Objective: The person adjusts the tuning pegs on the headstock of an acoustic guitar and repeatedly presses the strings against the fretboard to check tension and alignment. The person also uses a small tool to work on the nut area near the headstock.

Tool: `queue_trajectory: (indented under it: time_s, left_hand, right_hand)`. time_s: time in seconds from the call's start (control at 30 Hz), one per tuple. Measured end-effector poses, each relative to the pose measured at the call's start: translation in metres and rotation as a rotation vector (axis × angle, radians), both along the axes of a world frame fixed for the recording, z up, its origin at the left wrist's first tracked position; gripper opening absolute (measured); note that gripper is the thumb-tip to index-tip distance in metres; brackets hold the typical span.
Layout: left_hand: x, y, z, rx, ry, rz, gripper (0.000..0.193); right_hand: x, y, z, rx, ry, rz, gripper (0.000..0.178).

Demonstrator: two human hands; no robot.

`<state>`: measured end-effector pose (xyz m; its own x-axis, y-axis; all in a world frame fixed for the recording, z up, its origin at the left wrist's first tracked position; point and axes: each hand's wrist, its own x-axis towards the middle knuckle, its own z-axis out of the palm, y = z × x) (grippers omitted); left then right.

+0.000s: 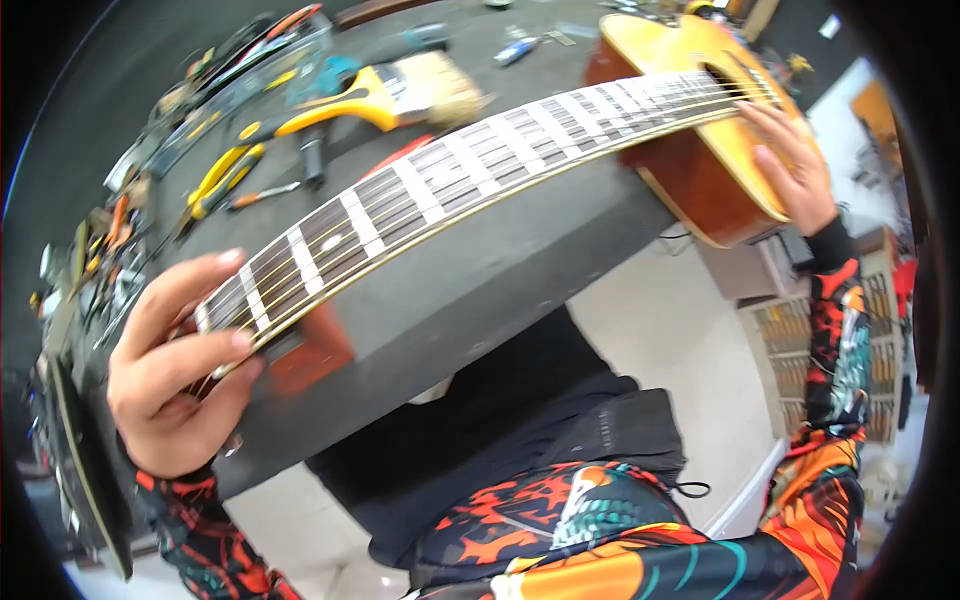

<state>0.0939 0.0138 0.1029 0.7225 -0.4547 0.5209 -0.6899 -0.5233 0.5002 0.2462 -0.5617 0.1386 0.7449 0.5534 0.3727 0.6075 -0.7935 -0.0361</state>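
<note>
An acoustic guitar [748, 160] lies face up across the dark workbench, its yellow body at the far right. Light strips, which look like tape, cover bands of its dark fretboard [465, 160]. My left hand [180, 370] is curled around the nut end of the neck, fingertips on the strings and fretboard edge. Much of the headstock is hidden behind it. Over by the soundhole, my right hand [797, 168] rests on the guitar's top with its fingers stretched toward the strings. Below the neck's left end sits a reddish-brown block [312, 350].
Behind the neck lie yellow-and-black pliers [220, 183], an orange-handled screwdriver [264, 196], a yellow-handled brush [372, 98] and a black cylinder [313, 155]. Several more tools crowd the bench's left side. A round dark edge [82, 465] stands at the lower left.
</note>
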Motion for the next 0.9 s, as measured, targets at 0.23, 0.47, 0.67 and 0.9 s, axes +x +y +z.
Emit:
queue_trajectory:
  time_s: [0.23,0.47,0.67,0.9]
  left_hand:
    - [0.008,-0.002,0.001,-0.050,0.021,-0.121,0.041]
    - [0.009,-0.002,-0.001,-0.036,0.007,-0.111,0.041]
    - [0.013,-0.004,-0.010,-0.053,-0.012,-0.112,0.041]
    - [0.000,-0.010,0.012,0.238,-0.200,0.063,0.044]
  right_hand:
    - [0.005,-0.033,0.003,-0.014,-0.120,-0.062,0.031]
    - [0.010,-0.029,0.003,0.001,-0.045,-0.075,0.029]
    - [0.008,-0.027,0.002,0.020,0.000,-0.092,0.028]
    - [0.007,-0.023,0.003,0.054,0.015,-0.084,0.030]
